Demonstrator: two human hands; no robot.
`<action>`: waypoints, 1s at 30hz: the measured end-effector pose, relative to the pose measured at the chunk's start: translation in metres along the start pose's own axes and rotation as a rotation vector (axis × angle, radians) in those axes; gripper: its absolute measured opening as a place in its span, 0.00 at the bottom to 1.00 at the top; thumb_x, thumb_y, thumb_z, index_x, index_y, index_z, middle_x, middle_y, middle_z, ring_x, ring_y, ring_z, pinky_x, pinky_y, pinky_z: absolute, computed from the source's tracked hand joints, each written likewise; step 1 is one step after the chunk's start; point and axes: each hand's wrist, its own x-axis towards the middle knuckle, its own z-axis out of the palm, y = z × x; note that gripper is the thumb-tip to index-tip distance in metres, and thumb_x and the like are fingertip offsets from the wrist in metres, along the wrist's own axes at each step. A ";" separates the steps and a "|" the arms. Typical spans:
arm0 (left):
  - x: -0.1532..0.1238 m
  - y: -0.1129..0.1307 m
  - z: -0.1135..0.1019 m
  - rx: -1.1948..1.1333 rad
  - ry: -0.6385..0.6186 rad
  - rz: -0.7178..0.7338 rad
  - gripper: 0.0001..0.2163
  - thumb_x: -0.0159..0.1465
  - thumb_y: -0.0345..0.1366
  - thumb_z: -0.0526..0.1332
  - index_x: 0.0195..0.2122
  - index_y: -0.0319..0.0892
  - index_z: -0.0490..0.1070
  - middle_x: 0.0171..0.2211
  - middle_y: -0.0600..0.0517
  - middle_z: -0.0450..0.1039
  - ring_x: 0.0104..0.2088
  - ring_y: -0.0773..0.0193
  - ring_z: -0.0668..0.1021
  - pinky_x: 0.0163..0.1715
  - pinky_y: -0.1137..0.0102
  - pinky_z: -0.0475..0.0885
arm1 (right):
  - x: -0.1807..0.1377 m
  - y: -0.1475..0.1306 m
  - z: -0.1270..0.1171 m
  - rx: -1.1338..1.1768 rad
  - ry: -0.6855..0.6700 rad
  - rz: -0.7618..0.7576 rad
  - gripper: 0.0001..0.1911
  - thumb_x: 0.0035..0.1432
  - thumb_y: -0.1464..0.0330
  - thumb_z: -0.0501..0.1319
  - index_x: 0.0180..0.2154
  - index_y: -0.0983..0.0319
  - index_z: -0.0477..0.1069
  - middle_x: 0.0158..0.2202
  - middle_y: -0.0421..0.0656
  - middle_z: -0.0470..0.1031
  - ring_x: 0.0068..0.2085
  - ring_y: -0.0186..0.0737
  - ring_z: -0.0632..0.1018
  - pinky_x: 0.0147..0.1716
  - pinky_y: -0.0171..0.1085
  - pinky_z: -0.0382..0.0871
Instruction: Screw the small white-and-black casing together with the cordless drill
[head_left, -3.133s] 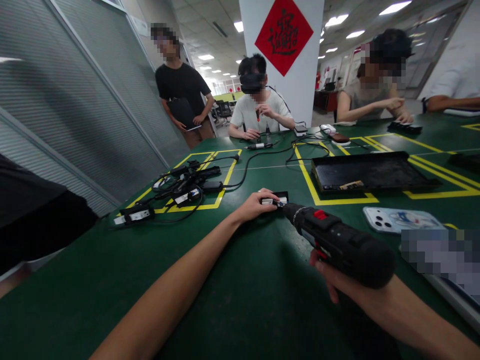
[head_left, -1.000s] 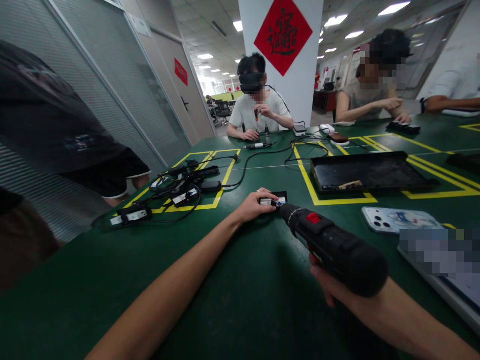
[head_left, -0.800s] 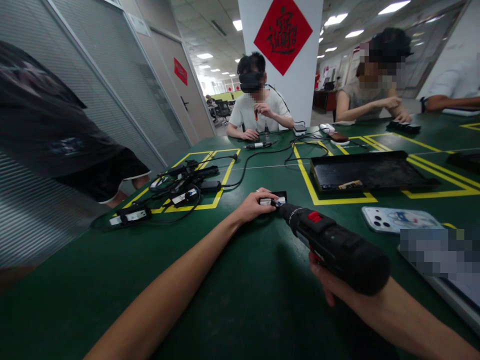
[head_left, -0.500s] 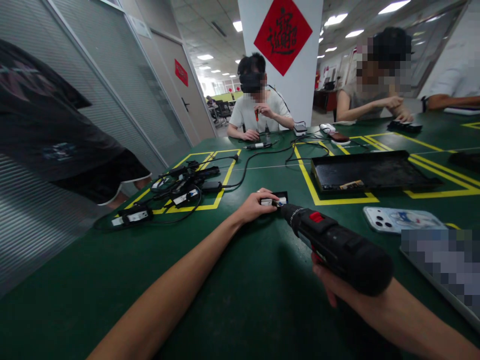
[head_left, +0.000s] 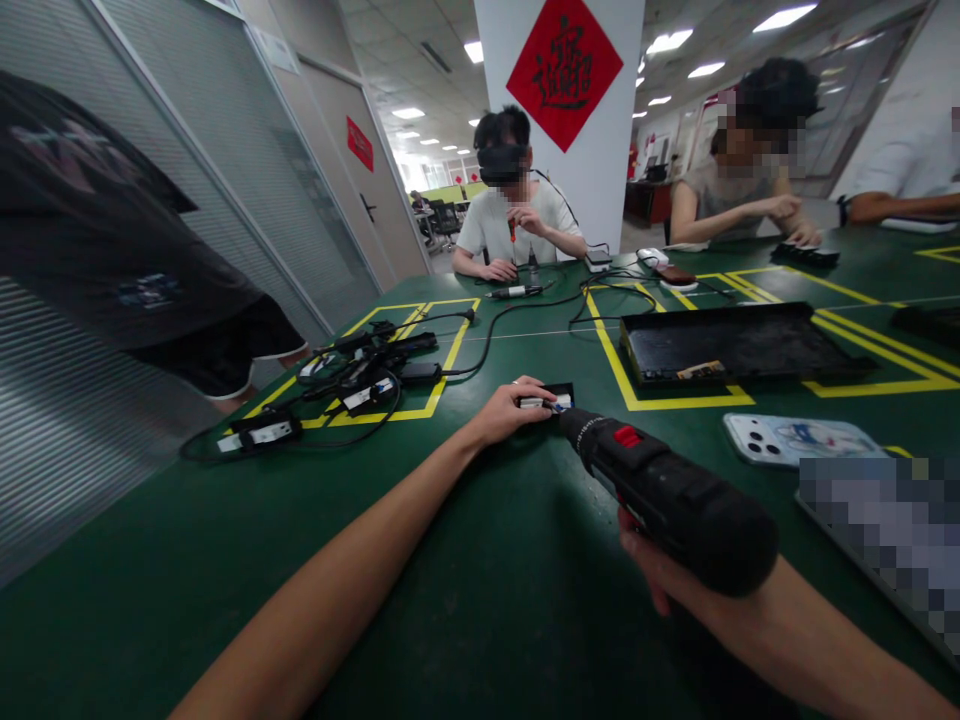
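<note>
My left hand (head_left: 507,409) reaches across the green table (head_left: 315,560) and pinches a small black and white adapter (head_left: 549,398), pressing it to the surface. My right hand (head_left: 660,575) is wrapped round a black electric screwdriver (head_left: 667,493) with a red switch. The tool points away from me and its tip rests against the adapter beside my left fingers. Most of my right hand is hidden under the tool's body.
A heap of black adapters and cables (head_left: 352,375) lies in a yellow-marked box to the left. A black tray (head_left: 739,345) and a phone (head_left: 795,439) lie to the right. A person in dark clothes (head_left: 112,270) stands at the left edge; others sit at the far side.
My hands and the screwdriver have hardly moved. The standing person in dark clothes came from the far left corridor to the table's left edge, close to me.
</note>
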 end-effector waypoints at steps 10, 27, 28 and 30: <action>0.000 -0.001 0.001 -0.043 0.006 0.006 0.14 0.54 0.38 0.64 0.42 0.43 0.75 0.47 0.48 0.65 0.51 0.59 0.69 0.54 0.62 0.60 | 0.006 0.009 0.008 -0.031 0.114 0.049 0.34 0.49 0.58 0.56 0.56 0.64 0.56 0.13 0.32 0.66 0.18 0.39 0.73 0.19 0.35 0.71; 0.000 0.001 0.001 -0.032 0.005 0.010 0.13 0.54 0.38 0.63 0.41 0.43 0.76 0.47 0.47 0.67 0.52 0.58 0.67 0.55 0.61 0.59 | 0.001 0.006 -0.005 -0.052 -0.032 0.002 0.07 0.55 0.62 0.58 0.35 0.58 0.67 0.20 0.35 0.69 0.22 0.35 0.73 0.21 0.33 0.70; 0.000 0.001 0.001 -0.030 0.004 0.006 0.13 0.54 0.38 0.63 0.41 0.44 0.76 0.47 0.47 0.67 0.52 0.58 0.67 0.55 0.61 0.59 | 0.000 0.007 -0.005 -0.062 -0.019 -0.010 0.07 0.55 0.62 0.58 0.34 0.58 0.67 0.19 0.35 0.69 0.22 0.36 0.73 0.21 0.33 0.70; 0.000 0.002 0.001 -0.032 0.001 -0.002 0.13 0.54 0.38 0.63 0.41 0.44 0.76 0.47 0.47 0.66 0.52 0.58 0.67 0.55 0.61 0.59 | 0.000 0.007 -0.004 -0.093 0.006 -0.012 0.07 0.55 0.62 0.57 0.34 0.58 0.67 0.18 0.35 0.69 0.21 0.36 0.73 0.20 0.33 0.69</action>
